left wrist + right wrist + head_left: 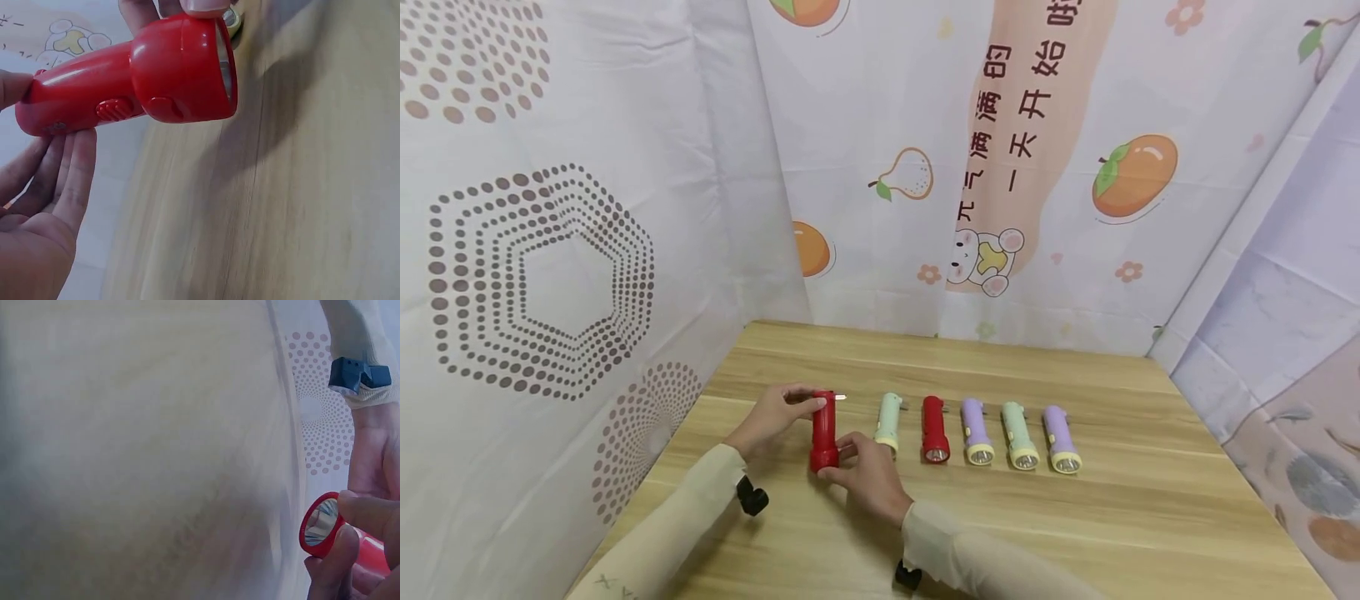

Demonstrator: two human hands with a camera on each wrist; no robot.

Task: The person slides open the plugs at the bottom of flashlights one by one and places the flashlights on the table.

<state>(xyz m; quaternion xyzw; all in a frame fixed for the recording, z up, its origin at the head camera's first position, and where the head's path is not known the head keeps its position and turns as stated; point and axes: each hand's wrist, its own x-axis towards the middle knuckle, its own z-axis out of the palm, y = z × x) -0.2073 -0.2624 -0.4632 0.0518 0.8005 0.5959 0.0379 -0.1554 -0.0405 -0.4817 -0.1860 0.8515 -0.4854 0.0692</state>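
Note:
A red flashlight [823, 429] is held over the left part of the table between both hands. The left hand [772, 414] pinches its tail end, thumb on one side and fingers on the other. At the lamp end, the right hand [872, 479] grips the rim between thumb and fingers. A small pale metal piece [840, 397] sticks out from the tail's side. In the left wrist view the ribbed switch [114, 110] shows on the red body, held off the wood. The right wrist view shows the shiny reflector [322, 522] inside the red rim.
Right of the hands, more flashlights lie in a row: mint green [887, 417], partly behind the right hand, red [934, 425], purple [976, 427], mint green [1018, 432] and purple [1060, 433]. Patterned curtains [865, 275] stand around the wooden table [1075, 533].

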